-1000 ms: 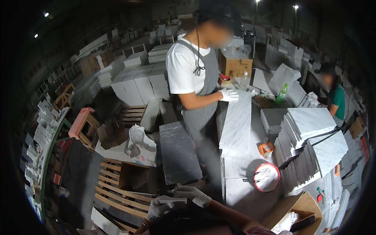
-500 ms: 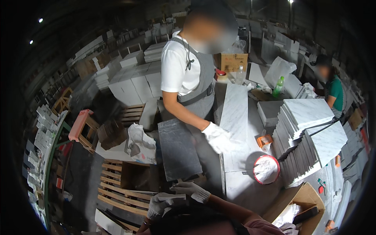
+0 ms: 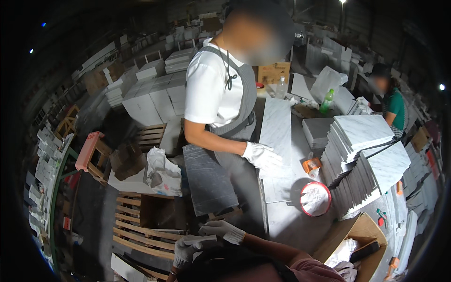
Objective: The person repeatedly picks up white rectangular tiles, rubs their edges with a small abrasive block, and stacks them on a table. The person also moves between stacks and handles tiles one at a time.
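Left grip [image 3: 182, 252] pinches a white strip [image 3: 206, 238], likely hard but breakable, best held mid-edge; right grip [image 3: 225, 230], can't tell.

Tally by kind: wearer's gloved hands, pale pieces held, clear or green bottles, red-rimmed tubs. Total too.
Gloved hands: 2 (left hand, right hand)
Held, pale piece: 1
Bottles: 2 (clear bottle, green bottle)
Red-rimmed tub: 1
Total: 6

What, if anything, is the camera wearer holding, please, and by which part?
The left hand holds a pale piece by its left end; any hold by the right hand is unclear.
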Demonstrator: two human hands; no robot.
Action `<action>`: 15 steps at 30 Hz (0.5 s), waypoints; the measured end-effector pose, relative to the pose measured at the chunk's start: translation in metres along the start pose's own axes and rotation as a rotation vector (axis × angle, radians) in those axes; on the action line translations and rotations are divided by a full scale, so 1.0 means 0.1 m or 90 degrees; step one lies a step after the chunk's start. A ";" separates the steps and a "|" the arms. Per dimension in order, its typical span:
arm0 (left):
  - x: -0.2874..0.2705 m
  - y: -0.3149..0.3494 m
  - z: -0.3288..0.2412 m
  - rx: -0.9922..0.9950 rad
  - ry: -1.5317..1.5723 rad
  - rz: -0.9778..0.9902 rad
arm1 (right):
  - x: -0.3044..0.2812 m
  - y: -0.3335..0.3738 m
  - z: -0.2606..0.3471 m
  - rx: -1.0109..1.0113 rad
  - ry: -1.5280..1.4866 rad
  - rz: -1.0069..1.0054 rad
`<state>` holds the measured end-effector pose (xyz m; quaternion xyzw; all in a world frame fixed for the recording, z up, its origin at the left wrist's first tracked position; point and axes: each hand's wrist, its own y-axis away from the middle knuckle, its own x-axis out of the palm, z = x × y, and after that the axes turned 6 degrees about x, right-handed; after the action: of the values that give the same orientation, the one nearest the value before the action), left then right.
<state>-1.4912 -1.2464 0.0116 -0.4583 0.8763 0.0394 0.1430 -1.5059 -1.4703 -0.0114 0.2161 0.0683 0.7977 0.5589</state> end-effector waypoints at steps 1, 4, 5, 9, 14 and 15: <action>-0.02 -0.01 0.00 0.054 -0.061 0.018 | 0.01 0.03 0.04 0.003 0.022 -0.007; -0.08 0.02 0.32 0.164 -0.220 0.053 | 0.01 0.03 0.04 0.132 -0.006 -0.012; 0.00 -0.02 0.02 0.007 -0.065 0.004 | -0.01 0.02 0.00 -0.011 0.076 -0.047; -0.01 -0.02 -0.06 -0.109 0.147 -0.031 | -0.01 0.18 0.28 0.108 0.014 -0.100; 0.01 -0.06 -0.04 -0.063 0.072 -0.031 | -0.61 0.58 0.54 -0.156 -0.293 -0.094; 0.04 -0.05 -0.07 -0.081 0.076 -0.044 | -0.75 0.72 0.71 -0.174 -0.120 -0.194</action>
<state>-1.4908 -1.2539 0.0180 -0.4982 0.8625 0.0628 0.0623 -1.5167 -1.5754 0.0572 0.1996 -0.0610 0.6820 0.7009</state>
